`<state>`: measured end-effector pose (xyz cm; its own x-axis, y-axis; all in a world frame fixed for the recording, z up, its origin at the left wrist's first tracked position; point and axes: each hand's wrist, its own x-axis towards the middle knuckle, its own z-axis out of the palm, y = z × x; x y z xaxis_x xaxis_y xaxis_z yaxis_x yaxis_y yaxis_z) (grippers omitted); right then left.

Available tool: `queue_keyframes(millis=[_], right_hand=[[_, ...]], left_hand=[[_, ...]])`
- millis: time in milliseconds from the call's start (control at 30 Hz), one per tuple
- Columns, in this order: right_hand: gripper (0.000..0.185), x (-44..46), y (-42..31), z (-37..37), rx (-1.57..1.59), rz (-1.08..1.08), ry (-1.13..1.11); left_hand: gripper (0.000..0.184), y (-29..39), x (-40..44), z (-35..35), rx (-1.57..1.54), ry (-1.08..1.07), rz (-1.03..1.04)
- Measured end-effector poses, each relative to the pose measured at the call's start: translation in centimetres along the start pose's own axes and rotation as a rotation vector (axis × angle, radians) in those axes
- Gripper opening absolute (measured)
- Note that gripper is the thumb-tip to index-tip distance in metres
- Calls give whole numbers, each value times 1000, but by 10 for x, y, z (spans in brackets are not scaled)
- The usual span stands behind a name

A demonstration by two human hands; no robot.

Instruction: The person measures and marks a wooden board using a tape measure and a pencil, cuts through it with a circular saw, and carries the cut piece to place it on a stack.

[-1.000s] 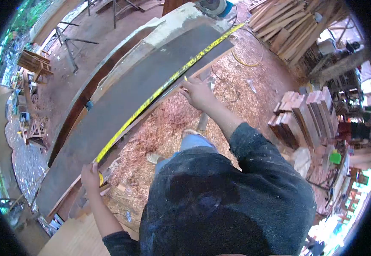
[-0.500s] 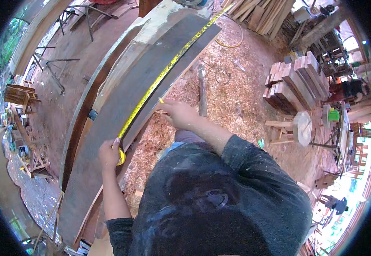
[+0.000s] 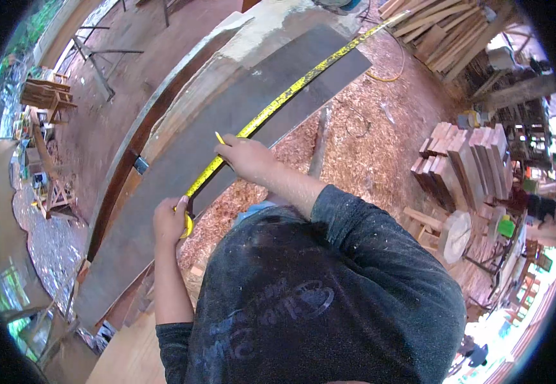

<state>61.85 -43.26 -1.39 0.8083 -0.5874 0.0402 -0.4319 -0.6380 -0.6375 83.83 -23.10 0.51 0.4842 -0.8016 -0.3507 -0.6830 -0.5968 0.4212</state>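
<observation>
A long dark wooden board (image 3: 143, 221) runs diagonally in front of me. Along it stretches the yellow blade of a tape measure (image 3: 297, 86), reaching past the board's far end. My left hand (image 3: 169, 221) is closed round the tape's case, its thumb on top; a yellow side of the case (image 3: 189, 226) shows beyond the fingers. Farther up the blade, my right hand (image 3: 249, 159) lies across the tape and the board. Its fingers are closed on a thin yellow pencil (image 3: 219, 137), whose end sticks out; the rest is hidden.
Beyond the board lies a large pale slab with a rough edge (image 3: 188, 80). Wood shavings (image 3: 361, 153) cover the floor at right. Stacked wooden blocks (image 3: 463, 163), a round-topped wooden piece (image 3: 455, 237) and piled planks (image 3: 444, 32) stand there. Metal stands (image 3: 95, 67) are at left.
My right hand has moved from beside the board's near edge onto the board, over the tape. The left hand keeps hold of the tape measure. The view has shifted slightly.
</observation>
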Motion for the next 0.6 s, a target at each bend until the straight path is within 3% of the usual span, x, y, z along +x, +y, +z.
queue_keyframes(millis=[133,333,600], right_hand=[[18,14,23,-18,-70,-86,-46],[12,31,80,-55,-131,-36,29],[13,61,173,-132,-174,186,81]], left_hand=[[34,43,11,6,-26,38,-3],[34,75,46,22,-63,-11,-38],[37,-9,53,5,12,103,-226]])
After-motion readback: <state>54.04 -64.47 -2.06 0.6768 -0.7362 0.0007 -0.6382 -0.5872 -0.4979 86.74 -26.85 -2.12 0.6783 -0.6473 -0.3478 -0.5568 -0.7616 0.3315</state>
